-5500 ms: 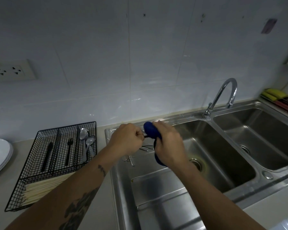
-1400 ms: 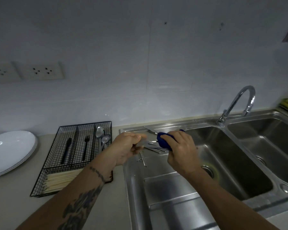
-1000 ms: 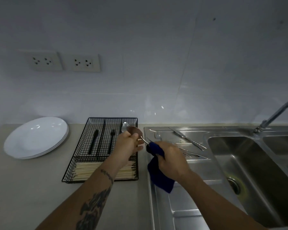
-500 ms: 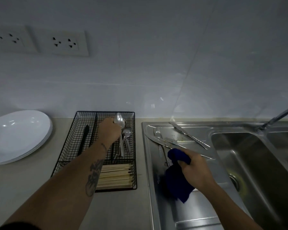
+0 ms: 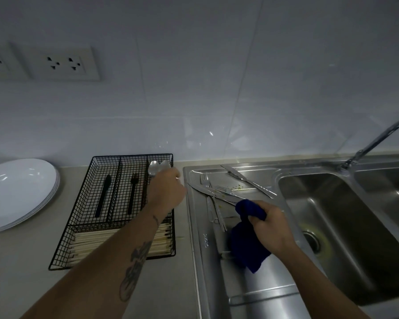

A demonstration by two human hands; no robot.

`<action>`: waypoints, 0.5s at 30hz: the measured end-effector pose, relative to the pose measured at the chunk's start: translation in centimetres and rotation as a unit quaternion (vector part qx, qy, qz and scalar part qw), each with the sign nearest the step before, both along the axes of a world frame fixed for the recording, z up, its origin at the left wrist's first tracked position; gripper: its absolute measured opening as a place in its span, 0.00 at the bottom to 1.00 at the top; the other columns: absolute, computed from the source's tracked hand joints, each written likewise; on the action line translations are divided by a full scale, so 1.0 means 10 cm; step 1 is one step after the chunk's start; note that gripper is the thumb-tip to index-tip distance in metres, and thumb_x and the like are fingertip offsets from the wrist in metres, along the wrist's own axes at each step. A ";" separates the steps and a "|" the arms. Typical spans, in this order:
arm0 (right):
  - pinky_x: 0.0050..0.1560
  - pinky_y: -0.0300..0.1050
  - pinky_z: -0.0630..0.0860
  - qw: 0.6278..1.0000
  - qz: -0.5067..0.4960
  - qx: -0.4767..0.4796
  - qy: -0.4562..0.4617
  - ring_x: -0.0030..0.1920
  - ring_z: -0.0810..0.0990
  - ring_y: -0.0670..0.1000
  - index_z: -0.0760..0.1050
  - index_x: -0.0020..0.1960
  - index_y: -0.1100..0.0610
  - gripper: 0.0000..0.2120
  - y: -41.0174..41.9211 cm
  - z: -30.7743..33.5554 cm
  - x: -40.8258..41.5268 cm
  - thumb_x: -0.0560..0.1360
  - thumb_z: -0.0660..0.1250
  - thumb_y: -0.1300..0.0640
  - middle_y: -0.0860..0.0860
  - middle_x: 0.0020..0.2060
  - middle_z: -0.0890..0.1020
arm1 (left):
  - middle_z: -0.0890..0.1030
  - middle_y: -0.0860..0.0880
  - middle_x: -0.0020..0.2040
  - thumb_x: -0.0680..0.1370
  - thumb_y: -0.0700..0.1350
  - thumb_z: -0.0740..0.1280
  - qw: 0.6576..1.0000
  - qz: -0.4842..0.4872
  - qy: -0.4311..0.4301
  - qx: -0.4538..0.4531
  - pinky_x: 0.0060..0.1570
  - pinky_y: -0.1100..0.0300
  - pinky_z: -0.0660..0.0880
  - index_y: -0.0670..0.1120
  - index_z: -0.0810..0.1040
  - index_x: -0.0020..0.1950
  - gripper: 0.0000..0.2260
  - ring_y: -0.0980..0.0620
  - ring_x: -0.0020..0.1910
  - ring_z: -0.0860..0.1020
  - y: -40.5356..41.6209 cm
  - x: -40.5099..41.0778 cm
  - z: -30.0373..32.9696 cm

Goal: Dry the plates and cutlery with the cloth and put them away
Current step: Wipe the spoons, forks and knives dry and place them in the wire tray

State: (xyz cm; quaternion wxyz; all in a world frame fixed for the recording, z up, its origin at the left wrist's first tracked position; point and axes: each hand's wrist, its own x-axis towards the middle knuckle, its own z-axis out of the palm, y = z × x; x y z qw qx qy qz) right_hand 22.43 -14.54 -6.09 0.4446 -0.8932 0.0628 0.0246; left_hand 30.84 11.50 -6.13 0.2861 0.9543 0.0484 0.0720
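Plates (image 5: 16, 192) stacked far left. Caddy (image 5: 88, 203) beside them, spoons (image 5: 158, 167) in its right slot. Left hand (image 5: 165, 192) above that slot, grip unclear. Knives and forks (image 5: 217, 192) on drainboard. Right hand (image 5: 271, 226) clutching cloth (image 5: 244, 245).

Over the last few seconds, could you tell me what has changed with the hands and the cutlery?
The left hand carried the wiped spoon from over the sink to the wire basket and now hovers over the spoons in its right compartment; whether it has let go is hidden. The right hand kept its grip on the blue cloth. Knives and forks stay on the drainboard.
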 end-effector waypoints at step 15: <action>0.41 0.29 0.70 0.999 0.037 -0.020 0.014 0.46 0.80 0.39 0.77 0.49 0.35 0.24 -0.68 -0.02 0.00 0.72 0.67 0.67 0.37 0.45 0.83 | 0.82 0.48 0.42 0.77 0.39 0.65 0.995 0.010 0.095 -0.029 0.33 0.61 0.74 0.44 0.82 0.44 0.06 0.52 0.38 0.79 -1.17 -0.02 -0.34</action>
